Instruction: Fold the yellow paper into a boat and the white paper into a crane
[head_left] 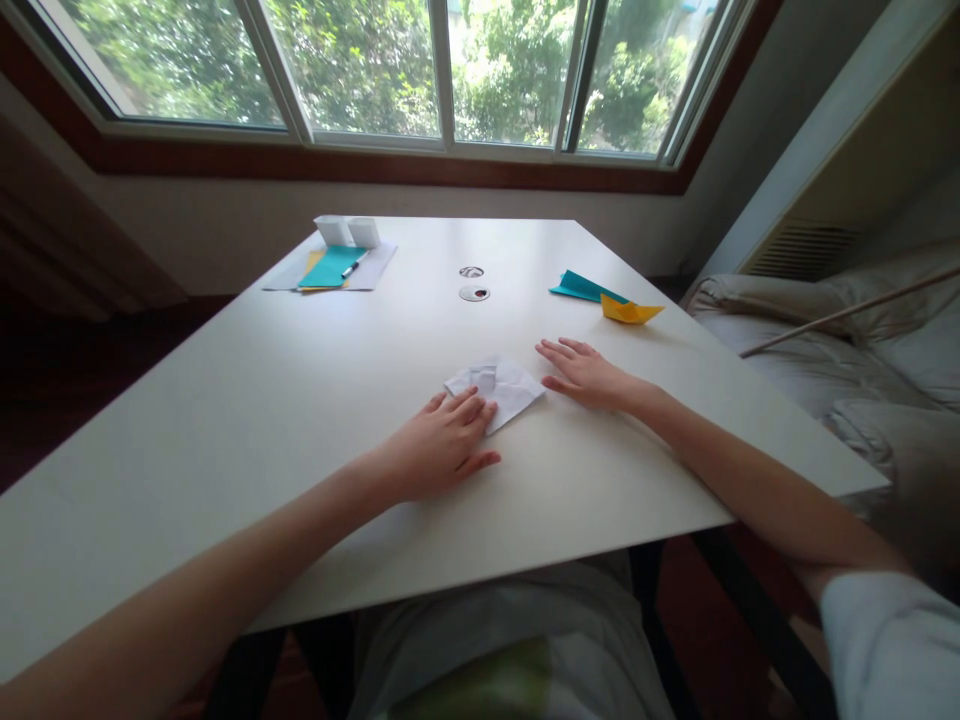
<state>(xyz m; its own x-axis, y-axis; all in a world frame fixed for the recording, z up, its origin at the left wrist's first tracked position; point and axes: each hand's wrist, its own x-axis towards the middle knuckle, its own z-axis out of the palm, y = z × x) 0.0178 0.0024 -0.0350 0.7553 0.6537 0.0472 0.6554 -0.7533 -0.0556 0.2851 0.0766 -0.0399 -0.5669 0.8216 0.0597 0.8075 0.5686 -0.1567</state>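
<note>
A folded white sheet of paper (pixel 517 390) lies on the white table (pixel 315 400) in front of me. My left hand (pixel 450 440) rests palm down with its fingertips on the near left part of the paper, the fingers stretched out and the thumb apart. Just right of the paper, my right hand (pixel 589 377) lies with its fingers extended and slightly spread, holding nothing. Its thumb tip is close to the paper's right corner; whether they touch I cannot tell. Part of the paper is hidden under my left fingers.
A yellow paper boat (pixel 630 312) and a teal folded paper plane (pixel 589 288) sit at the right. Back left are teal paper (pixel 334 268), a marker (pixel 355 265) and two white containers (pixel 364 233). Round inserts (pixel 474 293) mark the table's middle. A sofa (pixel 862 350) stands right.
</note>
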